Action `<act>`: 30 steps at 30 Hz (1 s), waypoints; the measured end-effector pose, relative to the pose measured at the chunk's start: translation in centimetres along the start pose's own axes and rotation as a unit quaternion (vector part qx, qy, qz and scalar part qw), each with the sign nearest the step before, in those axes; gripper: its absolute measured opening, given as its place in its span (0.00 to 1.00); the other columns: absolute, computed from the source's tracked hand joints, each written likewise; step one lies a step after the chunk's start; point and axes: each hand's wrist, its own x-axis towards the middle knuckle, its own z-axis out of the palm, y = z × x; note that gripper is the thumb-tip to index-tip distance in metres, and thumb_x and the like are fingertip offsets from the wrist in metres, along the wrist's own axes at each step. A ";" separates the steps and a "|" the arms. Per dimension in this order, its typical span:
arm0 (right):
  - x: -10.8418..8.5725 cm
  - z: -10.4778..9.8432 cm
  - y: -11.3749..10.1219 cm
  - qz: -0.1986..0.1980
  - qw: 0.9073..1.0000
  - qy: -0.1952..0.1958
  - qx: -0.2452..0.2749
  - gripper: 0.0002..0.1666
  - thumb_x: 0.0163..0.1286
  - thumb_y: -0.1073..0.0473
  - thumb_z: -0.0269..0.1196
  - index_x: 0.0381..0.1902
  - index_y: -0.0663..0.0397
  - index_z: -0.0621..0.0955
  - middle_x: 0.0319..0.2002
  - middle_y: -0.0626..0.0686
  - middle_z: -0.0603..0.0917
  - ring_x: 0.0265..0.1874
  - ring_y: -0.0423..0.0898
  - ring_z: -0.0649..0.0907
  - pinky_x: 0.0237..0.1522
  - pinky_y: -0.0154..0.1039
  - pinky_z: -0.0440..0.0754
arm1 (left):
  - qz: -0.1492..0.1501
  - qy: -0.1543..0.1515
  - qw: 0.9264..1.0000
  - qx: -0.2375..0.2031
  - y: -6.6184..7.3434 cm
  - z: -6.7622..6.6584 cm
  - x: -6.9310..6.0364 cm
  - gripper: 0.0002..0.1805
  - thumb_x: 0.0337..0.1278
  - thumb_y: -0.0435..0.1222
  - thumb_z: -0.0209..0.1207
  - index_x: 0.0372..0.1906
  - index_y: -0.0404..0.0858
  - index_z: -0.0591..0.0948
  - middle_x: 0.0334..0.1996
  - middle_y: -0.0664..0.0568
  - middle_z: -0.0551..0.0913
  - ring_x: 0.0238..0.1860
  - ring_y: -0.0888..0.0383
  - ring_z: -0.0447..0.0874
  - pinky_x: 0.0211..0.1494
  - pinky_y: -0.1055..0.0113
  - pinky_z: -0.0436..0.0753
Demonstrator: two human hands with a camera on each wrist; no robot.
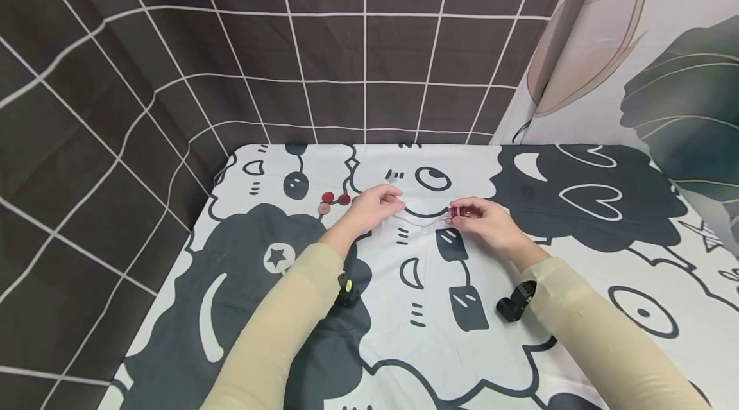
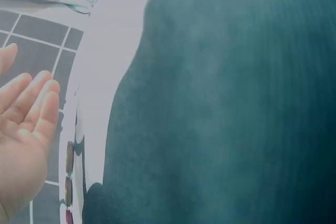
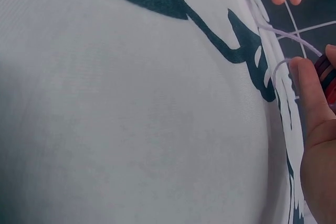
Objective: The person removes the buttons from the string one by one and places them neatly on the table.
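Observation:
My right hand (image 1: 487, 225) (image 3: 320, 135) pinches a small stack of dark red and red discs (image 1: 458, 212) (image 3: 326, 80) between thumb and fingers. A thin pale cord (image 1: 424, 225) (image 3: 291, 36) runs from the stack toward my left hand (image 1: 375, 208) (image 2: 23, 145). That hand is palm-up in the left wrist view, its fingers relaxed and the thumb apart, with nothing visible between them. Left of it on the patterned cloth lie a red disc (image 1: 328, 197), a dark red disc (image 1: 344, 199) and a pink disc (image 1: 324, 208).
A white cloth with dark cartoon shapes (image 1: 387, 307) covers the surface under both hands. Behind it and along the left hangs a dark grid-patterned fabric (image 1: 323, 44). At the right is a leaf-print curtain (image 1: 687, 102), with a thin black cable (image 1: 521, 130) near its lower edge.

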 end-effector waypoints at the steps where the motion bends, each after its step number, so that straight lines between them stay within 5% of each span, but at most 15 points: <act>1: 0.0 0.0 0.0 0.000 1.000 -0.001 0.001 0.26 0.60 0.68 0.65 0.54 0.76 0.71 0.35 0.51 0.86 0.37 0.39 0.85 0.40 0.29 0.79 | 0.000 0.000 1.000 0.001 0.0 0.0 0.0 0.20 0.59 0.48 0.58 0.54 0.45 0.77 0.44 0.57 0.81 0.47 0.61 0.77 0.51 0.65 0.75; 9: 0.1 0.2 -0.3 0.005 1.000 0.005 -0.019 0.25 0.61 0.67 0.64 0.54 0.73 0.72 0.37 0.57 0.86 0.37 0.38 0.85 0.40 0.29 0.79 | 0.022 -0.016 0.999 -0.025 1.0 0.8 0.5 0.20 0.61 0.44 0.58 0.55 0.40 0.77 0.44 0.54 0.81 0.46 0.59 0.77 0.51 0.67 0.74; 22: 0.1 0.1 -0.3 0.011 0.999 -0.004 0.039 0.26 0.64 0.72 0.59 0.57 0.80 0.66 0.41 0.69 0.80 0.37 0.42 0.85 0.43 0.37 0.80 | 0.048 -0.052 0.997 -0.039 2.3 2.7 0.7 0.18 0.63 0.42 0.56 0.53 0.38 0.78 0.43 0.53 0.81 0.45 0.59 0.77 0.48 0.71 0.75; 30: -0.2 0.1 -0.6 0.020 0.999 -0.006 0.027 0.26 0.62 0.70 0.62 0.55 0.79 0.68 0.41 0.64 0.83 0.38 0.40 0.84 0.44 0.35 0.79 | 0.056 -0.059 0.996 -0.046 2.7 3.4 0.7 0.16 0.62 0.38 0.57 0.53 0.38 0.78 0.42 0.54 0.82 0.44 0.61 0.78 0.49 0.71 0.74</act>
